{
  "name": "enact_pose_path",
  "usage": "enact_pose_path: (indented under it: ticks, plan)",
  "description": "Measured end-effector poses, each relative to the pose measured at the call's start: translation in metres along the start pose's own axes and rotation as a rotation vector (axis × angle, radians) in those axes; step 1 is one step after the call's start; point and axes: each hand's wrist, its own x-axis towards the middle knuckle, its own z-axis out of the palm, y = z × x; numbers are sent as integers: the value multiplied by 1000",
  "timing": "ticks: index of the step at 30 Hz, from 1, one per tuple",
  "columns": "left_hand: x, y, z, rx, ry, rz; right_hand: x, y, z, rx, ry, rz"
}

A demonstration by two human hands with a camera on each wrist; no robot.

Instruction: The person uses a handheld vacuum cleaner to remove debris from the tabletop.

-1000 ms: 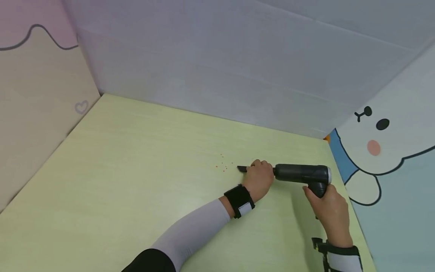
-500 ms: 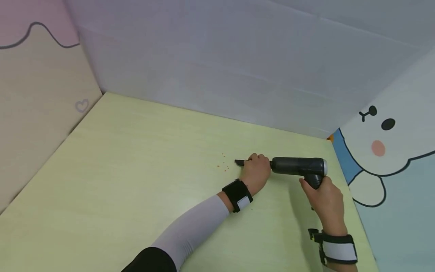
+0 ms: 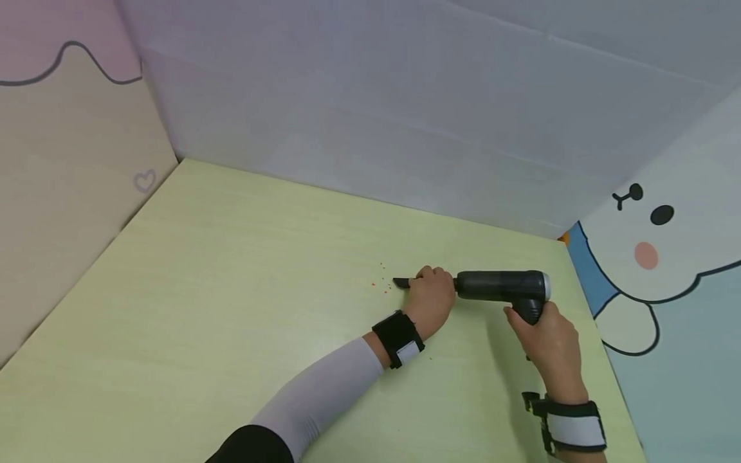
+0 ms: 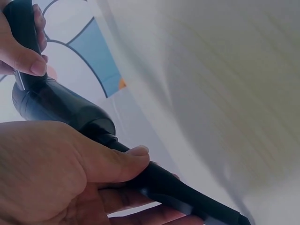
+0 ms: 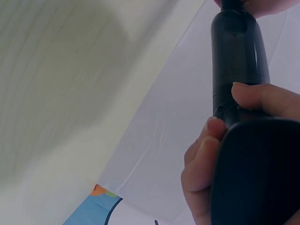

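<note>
A black handheld vacuum cleaner (image 3: pixel 500 285) with a pistol grip lies level across the head view, its narrow nozzle (image 4: pixel 187 199) pointing left. My left hand (image 3: pixel 429 299) grips that nozzle; in the left wrist view the thumb lies on top and the fingers curl underneath. Around the handle is my right hand (image 3: pixel 552 344), its thumb and fingers also showing in the right wrist view. Small orange-red crumbs (image 3: pixel 373 284) are scattered on the table just left of the nozzle tip, which reaches close to the nearest ones.
The pale yellow tabletop (image 3: pixel 231 257) runs back to a plain whitish wall panel (image 3: pixel 376 128). At the right stands a panel with a cartoon animal (image 3: pixel 648 257), near the right hand. A beige and pink panel (image 3: pixel 69 193) borders the left side.
Both hands have shifted the vacuum cleaner left, bringing its nozzle tip nearer the crumbs. It moved slightly away from me first, then a little back. Both grips stay the same.
</note>
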Motion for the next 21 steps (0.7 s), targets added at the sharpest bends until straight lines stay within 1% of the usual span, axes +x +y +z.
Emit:
enact_pose_path:
  ticks: [4,12,21]
  plan:
    - [-2,-1,0,-3,-30,-2,-1,0,2,9,9,-16]
    - [-5,-3,-3,-14,-58,-4,-3,0,4,19,8,-38]
    - [-13,-6,-6,1,-36,2,-6,-2,5,20,8,-46]
